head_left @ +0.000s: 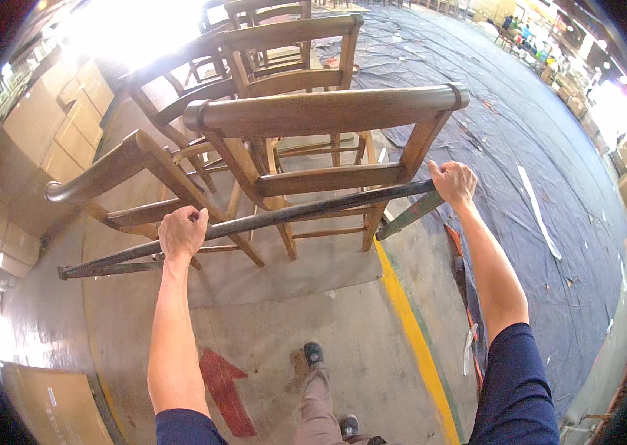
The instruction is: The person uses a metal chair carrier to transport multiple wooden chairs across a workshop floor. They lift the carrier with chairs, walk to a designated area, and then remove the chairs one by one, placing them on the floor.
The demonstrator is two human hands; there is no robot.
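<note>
A long dark bar (298,213) runs across in front of me, with angled side pieces at its two ends; it looks like the push handle of a cart, though what it joins is hidden. My left hand (182,233) is closed around it left of the middle. At its right end my right hand (454,183) grips it, fingers curled over the top. Just beyond the bar stands a brown wooden chair (328,111), its back toward me. Another wooden chair (109,174) is to the left, past my left hand.
More wooden chairs (295,33) stand in a row farther ahead. Blue sheeting (506,148) covers the floor on the right, beside a yellow floor line (413,326). Cardboard boxes (46,119) are stacked at left. A red arrow (224,389) marks the floor near my feet.
</note>
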